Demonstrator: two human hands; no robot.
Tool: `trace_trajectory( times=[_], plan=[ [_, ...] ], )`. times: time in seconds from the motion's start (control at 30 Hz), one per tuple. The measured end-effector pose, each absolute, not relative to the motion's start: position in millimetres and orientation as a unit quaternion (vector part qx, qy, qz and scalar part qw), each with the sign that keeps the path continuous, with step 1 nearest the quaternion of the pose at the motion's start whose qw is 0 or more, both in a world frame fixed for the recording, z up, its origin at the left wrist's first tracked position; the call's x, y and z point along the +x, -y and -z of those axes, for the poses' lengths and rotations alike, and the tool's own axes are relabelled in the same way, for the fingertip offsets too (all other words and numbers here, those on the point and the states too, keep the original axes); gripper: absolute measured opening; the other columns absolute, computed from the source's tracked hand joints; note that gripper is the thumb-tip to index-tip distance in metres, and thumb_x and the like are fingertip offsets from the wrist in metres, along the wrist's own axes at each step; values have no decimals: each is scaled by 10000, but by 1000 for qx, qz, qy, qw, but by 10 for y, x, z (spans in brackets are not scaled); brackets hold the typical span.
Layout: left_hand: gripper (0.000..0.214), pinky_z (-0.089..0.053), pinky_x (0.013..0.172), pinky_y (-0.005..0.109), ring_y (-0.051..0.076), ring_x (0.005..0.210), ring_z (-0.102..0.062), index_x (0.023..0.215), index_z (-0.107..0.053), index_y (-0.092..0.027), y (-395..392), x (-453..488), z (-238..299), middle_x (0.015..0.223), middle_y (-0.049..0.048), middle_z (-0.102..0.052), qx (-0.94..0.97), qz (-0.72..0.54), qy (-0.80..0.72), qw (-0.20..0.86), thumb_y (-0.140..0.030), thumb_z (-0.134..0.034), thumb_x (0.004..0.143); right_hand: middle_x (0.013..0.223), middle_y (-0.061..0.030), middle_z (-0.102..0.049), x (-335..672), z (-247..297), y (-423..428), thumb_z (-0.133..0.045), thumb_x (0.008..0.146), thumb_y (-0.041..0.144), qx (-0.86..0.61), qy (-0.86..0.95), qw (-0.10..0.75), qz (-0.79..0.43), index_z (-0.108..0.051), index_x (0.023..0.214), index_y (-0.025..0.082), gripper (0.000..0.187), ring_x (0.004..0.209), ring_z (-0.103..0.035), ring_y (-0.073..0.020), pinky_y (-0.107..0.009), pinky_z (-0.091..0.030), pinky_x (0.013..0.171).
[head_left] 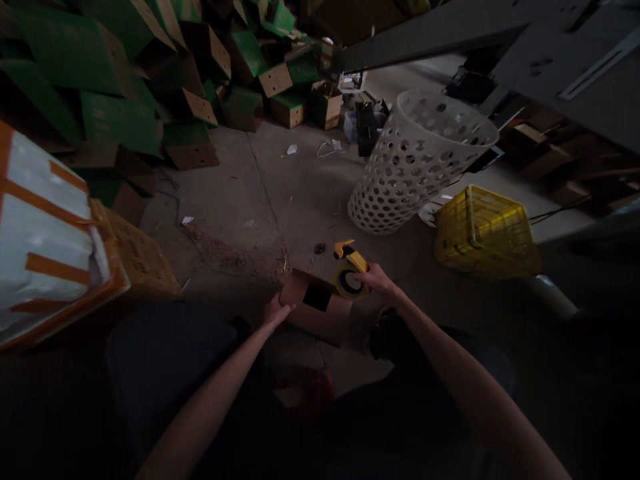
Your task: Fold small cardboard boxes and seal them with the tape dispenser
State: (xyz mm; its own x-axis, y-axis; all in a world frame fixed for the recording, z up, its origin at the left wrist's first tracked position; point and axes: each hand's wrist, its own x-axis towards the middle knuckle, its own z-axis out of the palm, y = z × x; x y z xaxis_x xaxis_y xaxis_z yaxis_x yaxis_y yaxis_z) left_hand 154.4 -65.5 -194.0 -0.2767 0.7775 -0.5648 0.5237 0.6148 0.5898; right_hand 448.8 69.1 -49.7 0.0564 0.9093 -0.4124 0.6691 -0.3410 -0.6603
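Observation:
A small brown cardboard box (320, 310) with a dark patch on top lies on the concrete floor between my knees. My left hand (277, 312) rests against the box's left end, fingers curled on its edge. My right hand (376, 279) grips a yellow tape dispenser (350, 270) with a roll of tape, held at the box's upper right corner. Both forearms reach in from the bottom of the view.
A heap of green and brown cartons (150, 73) fills the back left. A white perforated basket (420, 160) leans beside a yellow crate (483, 233) on the right. A white sack with orange straps (45, 233) sits on the left. Dark machinery (550, 47) overhangs the top right.

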Motion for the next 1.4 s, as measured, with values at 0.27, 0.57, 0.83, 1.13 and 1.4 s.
trace_trajectory(
  times=[0.27,0.57,0.83,1.13,1.4],
  plan=[
    [726,-530,937,296,223,1139,-683,1428,-535,-215,666,1482,1996,1276,78,-714,394,-221,-758,471,-379,-786,766,817,-47,-705,4392,420,-595,-759,678,282,-670,652,60,-350,-694,1005,98,381,701,-622,-151,-196,-393,550],
    [791,-513,1045,343,248,1233,-635,1461,-468,-172,745,1422,2121,1358,109,-658,431,-306,-695,488,-418,-780,777,886,-75,-705,4336,319,-467,-729,669,343,-649,693,34,-313,-659,1044,123,441,771,-639,-192,-228,-418,598],
    [855,-507,1054,373,276,1244,-625,1470,-433,-135,750,1443,2130,1363,157,-639,422,-316,-685,503,-458,-782,759,918,-86,-715,4355,355,-437,-702,665,324,-651,678,53,-337,-658,1102,111,488,790,-655,-203,-246,-449,626],
    [862,-504,1040,354,264,1234,-627,1459,-417,-130,748,1458,2245,1367,156,-633,440,-318,-685,486,-497,-766,762,888,-79,-724,4345,633,-224,-712,713,384,-639,683,31,-352,-662,1067,120,445,757,-661,-193,-231,-422,588],
    [814,-519,1003,353,271,1176,-659,1435,-455,-126,734,1462,2092,1305,163,-670,443,-300,-691,486,-474,-768,770,903,-96,-721,4146,945,73,-724,701,317,-618,726,16,-303,-616,987,168,340,849,-673,-230,-249,-383,652]
  ],
)
